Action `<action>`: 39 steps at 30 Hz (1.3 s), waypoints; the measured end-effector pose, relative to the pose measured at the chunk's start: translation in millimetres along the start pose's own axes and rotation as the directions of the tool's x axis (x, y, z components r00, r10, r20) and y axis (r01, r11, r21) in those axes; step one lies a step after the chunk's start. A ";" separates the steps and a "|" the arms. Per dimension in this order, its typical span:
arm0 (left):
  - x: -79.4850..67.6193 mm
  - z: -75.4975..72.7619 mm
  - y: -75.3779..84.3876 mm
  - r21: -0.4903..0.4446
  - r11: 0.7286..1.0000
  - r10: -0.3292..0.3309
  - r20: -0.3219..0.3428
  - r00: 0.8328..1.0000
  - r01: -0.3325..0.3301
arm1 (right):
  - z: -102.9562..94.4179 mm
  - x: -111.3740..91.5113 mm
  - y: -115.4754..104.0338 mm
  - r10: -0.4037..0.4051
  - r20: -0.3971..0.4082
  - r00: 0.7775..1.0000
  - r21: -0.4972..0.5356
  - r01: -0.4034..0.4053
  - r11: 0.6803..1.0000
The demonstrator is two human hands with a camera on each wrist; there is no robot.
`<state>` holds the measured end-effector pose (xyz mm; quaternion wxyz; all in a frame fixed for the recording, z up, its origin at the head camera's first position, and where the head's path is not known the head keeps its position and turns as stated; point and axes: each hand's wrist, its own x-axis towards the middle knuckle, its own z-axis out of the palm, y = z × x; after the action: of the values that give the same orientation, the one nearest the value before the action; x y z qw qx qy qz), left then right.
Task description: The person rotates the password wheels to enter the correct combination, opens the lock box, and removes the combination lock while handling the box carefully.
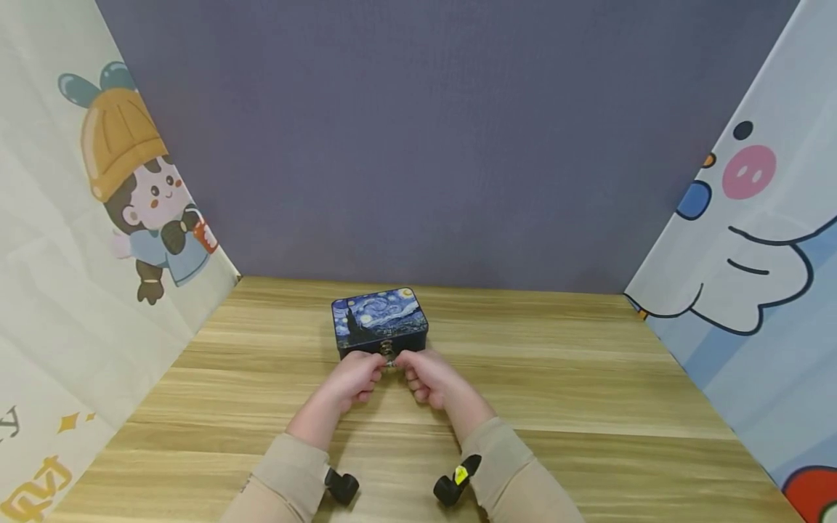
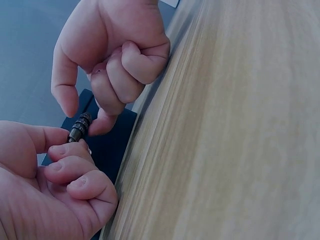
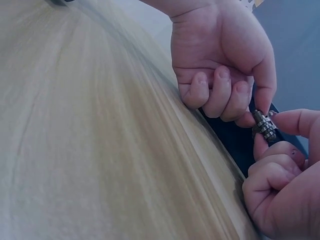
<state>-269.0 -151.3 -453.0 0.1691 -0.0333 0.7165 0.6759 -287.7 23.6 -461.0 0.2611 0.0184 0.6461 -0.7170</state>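
A tin box point(image 1: 379, 316) with a blue starry-night picture on its lid sits closed on the wooden table. At its front is a metal clasp point(image 1: 386, 347), from which a small combination padlock point(image 3: 265, 125) with ridged number dials hangs. My left hand point(image 1: 356, 374) pinches one end of this lock between thumb and index finger, the other fingers curled in. From the opposite side my right hand point(image 1: 431, 374) has its thumb and index finger around the dials. Fingers hide part of the lock, and its digits are too small to read.
The wood-grain table point(image 1: 556, 378) spreads out on both sides of the box. Behind it rises a grey-purple panel point(image 1: 425, 145). Cartoon-printed cloths hang at the left point(image 1: 52, 218) and right point(image 1: 771, 290). A dark wrist camera point(image 1: 343, 487) sits at the left sleeve.
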 end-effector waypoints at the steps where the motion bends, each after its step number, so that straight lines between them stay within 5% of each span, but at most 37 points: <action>1: -0.2 0.0 0.1 0.001 1.000 0.000 0.000 1.000 0.000 | 0.3 0.4 0.7 -0.002 -0.003 1.000 -0.005 0.002 1.000; 39: 0.9 -0.7 -1.9 -0.013 1.000 -0.015 -0.013 1.000 0.014 | 3.3 2.1 3.3 -0.020 -0.007 1.000 -0.018 0.020 1.000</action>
<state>-269.5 -151.9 -455.1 0.1692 -0.0439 0.7129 0.6792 -287.2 19.6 -464.3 0.2520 0.0122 0.6535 -0.7137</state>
